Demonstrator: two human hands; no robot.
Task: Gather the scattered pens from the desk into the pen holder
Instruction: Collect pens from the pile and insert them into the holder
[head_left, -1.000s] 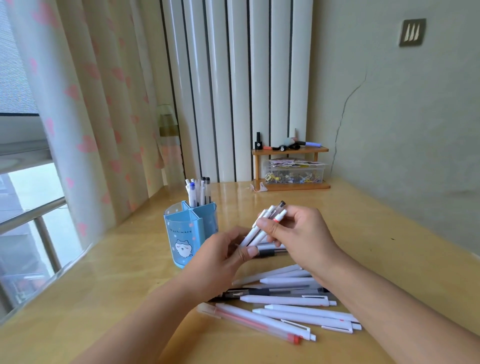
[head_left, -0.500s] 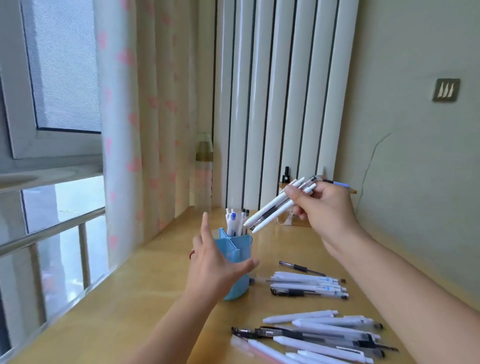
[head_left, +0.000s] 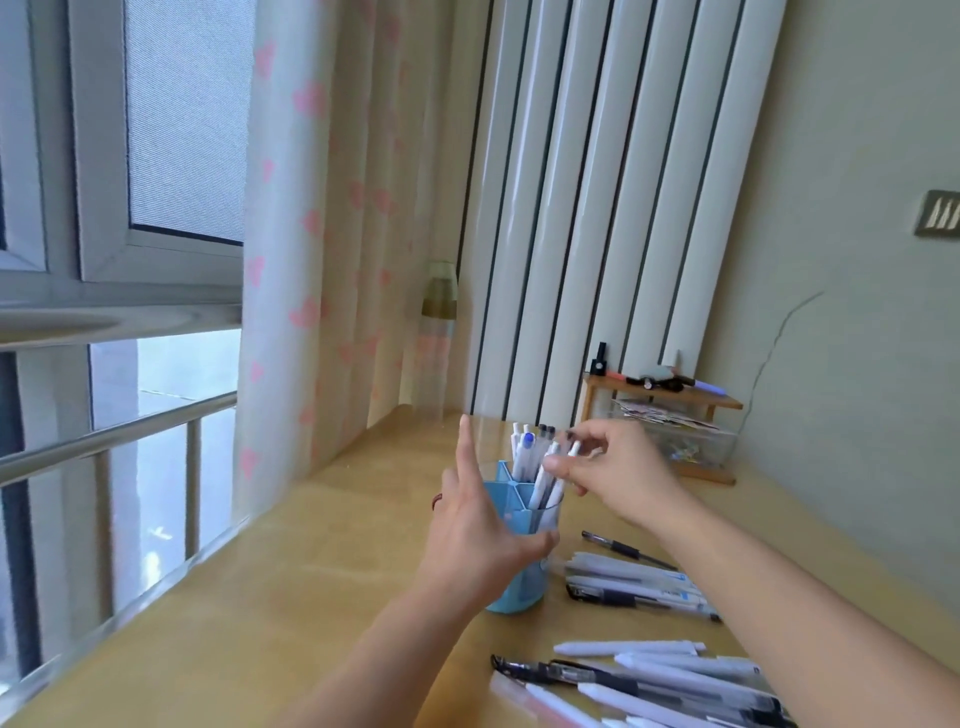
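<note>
A blue pen holder (head_left: 522, 592) stands on the wooden desk (head_left: 322, 587), with several pens upright in its far compartments. My left hand (head_left: 480, 540) wraps the holder's near side, index finger raised. My right hand (head_left: 615, 473) is over the holder's right compartment, fingers pinched on a bunch of white pens (head_left: 545, 480) whose lower ends are inside the holder. More pens lie loose on the desk: one group (head_left: 636, 587) right of the holder and a bigger pile (head_left: 654, 686) near the front edge.
A small wooden shelf (head_left: 670, 397) with a clear box of clips stands at the back right against the wall. A heart-patterned curtain (head_left: 306, 260) and the window bound the desk on the left. A radiator (head_left: 597, 208) rises behind the holder.
My right hand has come down from above with the bunch of white pens, and their tips now sit in the holder. My left hand stays on the holder. The camera has tilted.
</note>
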